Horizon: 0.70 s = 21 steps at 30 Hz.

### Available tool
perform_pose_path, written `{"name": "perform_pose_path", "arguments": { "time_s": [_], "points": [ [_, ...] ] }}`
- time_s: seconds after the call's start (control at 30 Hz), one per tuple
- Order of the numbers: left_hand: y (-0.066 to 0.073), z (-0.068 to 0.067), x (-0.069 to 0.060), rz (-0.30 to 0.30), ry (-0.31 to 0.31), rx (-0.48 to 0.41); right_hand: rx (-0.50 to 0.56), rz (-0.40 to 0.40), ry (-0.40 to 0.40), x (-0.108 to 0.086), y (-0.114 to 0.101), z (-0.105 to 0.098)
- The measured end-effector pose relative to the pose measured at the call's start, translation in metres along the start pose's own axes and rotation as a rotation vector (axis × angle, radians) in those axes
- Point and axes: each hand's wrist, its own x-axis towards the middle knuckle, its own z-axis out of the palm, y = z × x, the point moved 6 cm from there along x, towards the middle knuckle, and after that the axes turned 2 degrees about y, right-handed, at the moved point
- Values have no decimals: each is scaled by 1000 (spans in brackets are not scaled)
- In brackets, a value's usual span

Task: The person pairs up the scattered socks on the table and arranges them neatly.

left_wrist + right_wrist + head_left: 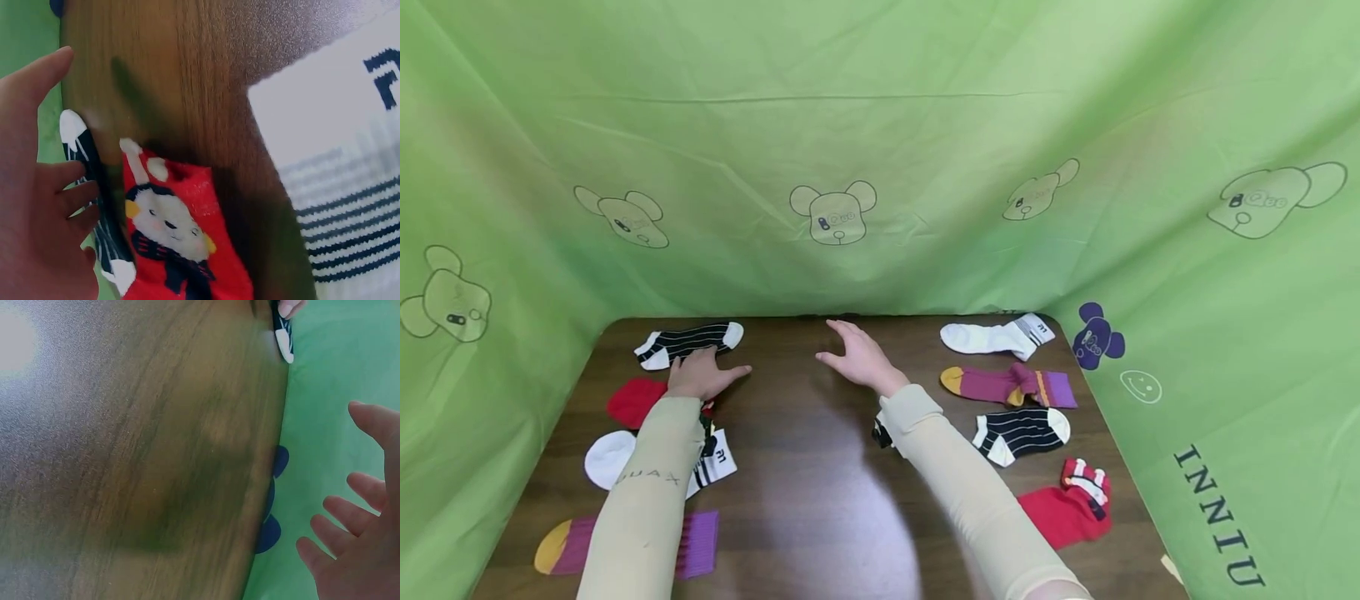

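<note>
My left hand [702, 375] is at the near edge of a black ankle sock [688, 340] with white stripes, toe and heel, at the back left. Its thumb is spread away and its fingers are loosely bent over the sock; whether they touch it I cannot tell. Below that hand lies a red sock [225, 250] with an animal face, partly covered by my forearm in the head view. My right hand [861, 358] hovers over the back middle of the table, fingers apart, holding nothing.
Down the left side, a white sock [610, 460] and a maroon-purple sock [568, 546] lie partly under my sleeve. On the right lie a white sock [988, 337], a maroon sock [992, 386], a black striped sock [1026, 429] and a red sock [1056, 512]. Green cloth [880, 275] surrounds the brown table [820, 467].
</note>
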Motion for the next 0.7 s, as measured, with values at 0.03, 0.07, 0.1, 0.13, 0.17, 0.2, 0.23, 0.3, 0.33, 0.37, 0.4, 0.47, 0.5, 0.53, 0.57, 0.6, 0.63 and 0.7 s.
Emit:
{"name": "perform_pose_path", "arguments": {
  "time_s": [0.03, 0.07, 0.1, 0.13, 0.17, 0.2, 0.23, 0.3, 0.33, 0.37, 0.4, 0.47, 0.5, 0.53, 0.57, 0.6, 0.63, 0.7],
  "points": [
    [2, 1, 0, 8, -3, 9, -8, 4, -4, 0, 1, 1],
    [4, 2, -1, 17, -4, 20, -12, 6, -7, 0, 2, 2],
    [7, 3, -2, 26, -4, 29, -17, 7, -11, 0, 3, 3],
    [10, 4, -2, 33, -1, 36, -25, 8, -14, -1, 4, 4],
    [13, 5, -2, 41, 1, 39, -27, 8, -15, -1, 5, 5],
    [17, 6, -2, 49, 7, 39, -25, 9, -15, -1, 5, 6],
    [21, 7, -3, 58, 13, 42, -23, 8, -15, -1, 6, 6],
    [29, 9, -3, 74, 23, 52, -19, 6, -19, -2, 7, 8],
    [33, 11, -4, 82, 29, 56, -15, 6, -21, -2, 7, 9],
    [38, 12, -4, 94, 32, 61, -10, 5, -24, -2, 7, 11],
    [43, 14, -5, 107, 37, 68, -6, 8, -30, -3, 7, 12],
    [53, 17, -6, 133, 44, 75, -6, 11, -41, -4, 8, 15],
    [57, 19, -7, 147, 48, 77, -9, 14, -48, -4, 8, 17],
    [61, 21, -8, 162, 54, 83, -12, 14, -51, -4, 8, 19],
    [65, 22, -9, 176, 60, 87, -14, 16, -56, -5, 8, 21],
    [69, 23, -10, 186, 65, 90, -18, 19, -61, -5, 8, 23],
    [72, 24, -11, 193, 72, 92, -21, 18, -66, -5, 7, 25],
    [73, 25, -12, 197, 92, 89, -30, 11, -80, -5, 4, 29]
  ]
}}
